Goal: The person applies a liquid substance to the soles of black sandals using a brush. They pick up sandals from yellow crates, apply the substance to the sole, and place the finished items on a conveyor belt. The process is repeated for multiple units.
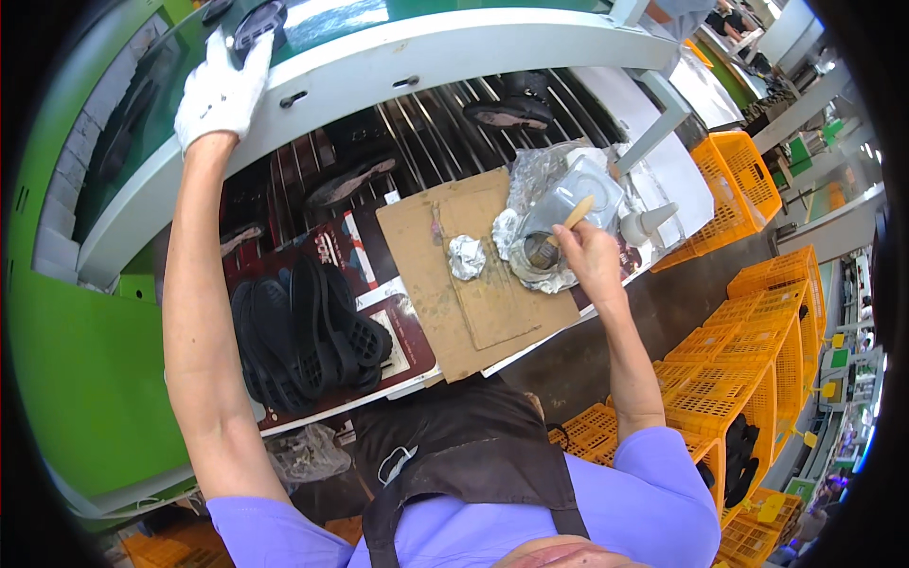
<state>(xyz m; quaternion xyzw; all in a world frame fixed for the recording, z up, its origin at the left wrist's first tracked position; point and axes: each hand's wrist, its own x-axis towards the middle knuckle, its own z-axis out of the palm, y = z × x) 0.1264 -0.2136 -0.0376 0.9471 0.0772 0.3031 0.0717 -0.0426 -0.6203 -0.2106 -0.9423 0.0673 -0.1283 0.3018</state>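
My left hand [223, 93], in a white glove, reaches to the far left over the grey frame bar. Its fingers close on the end of a black shoe sole [260, 21] above the green belt [327, 17]. My bare right hand [594, 262] grips a brush [579, 212] by its wooden handle. The bristles dip into a foil-wrapped pot [540, 254] on the cardboard [426, 227]. Beside the pot lies a crumpled foil ball [466, 257]. Several black soles [303, 331] stand bunched together at the left of the table.
Black shoe parts [511, 114] rest on a roller rack [417, 118] beyond the cardboard. A white squeeze bottle [648, 222] and clear plastic [592, 185] sit near the pot. Orange crates [739, 341] are stacked on the right. A green machine panel [95, 379] borders the left.
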